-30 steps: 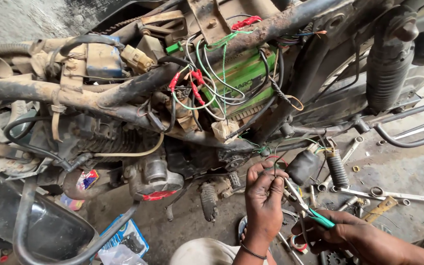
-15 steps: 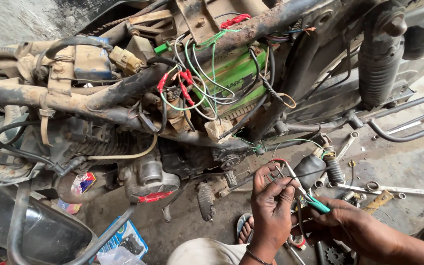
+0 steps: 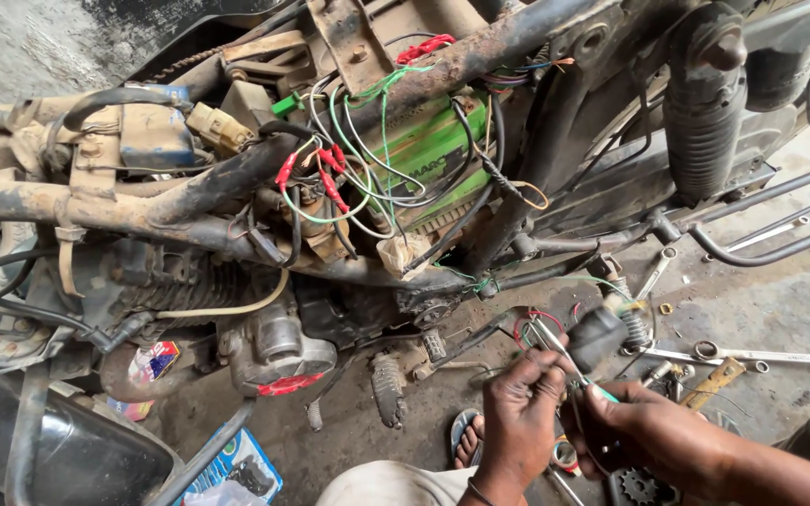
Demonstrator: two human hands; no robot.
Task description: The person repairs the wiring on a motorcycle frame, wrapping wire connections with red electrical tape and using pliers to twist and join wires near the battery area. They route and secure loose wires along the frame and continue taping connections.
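- Work item: a bundle of thin wires [image 3: 538,330], red, green and pale strands, hanging low from the stripped motorcycle frame [image 3: 236,178] and ending just in front of the person's knees, beside a small black cylindrical part [image 3: 597,337].
- The wires look loose and tangled; a red loop shows just above the hands. Their ends are too small to make out.
- Left hand [image 3: 517,422]: raised, palm toward the person, fingers [image 3: 541,375] drawn together and pinched on the wire strands. Thin bracelet at the wrist.
- Right hand [image 3: 649,431]: comes in from the right, fingers curled closed around a slim tool with a green handle [image 3: 602,394]; its metal tip points up-left into the wires held by the left hand.
- The two hands sit just beside each other, nearly touching, both below the black part.
- Above: a green battery [image 3: 424,155] sits in the frame, with green, white and red wiring looped across its front.
- Engine block [image 3: 274,347] to the left, dirty, with a red-trimmed round cover.
- Black rear shock spring [image 3: 705,122] at upper right.
- On the concrete floor [image 3: 780,300] to the right: several spanners [image 3: 761,356] lying flat, well apart from the hands.
- A sandalled foot [image 3: 466,440] shows between the person's knee and the left hand.
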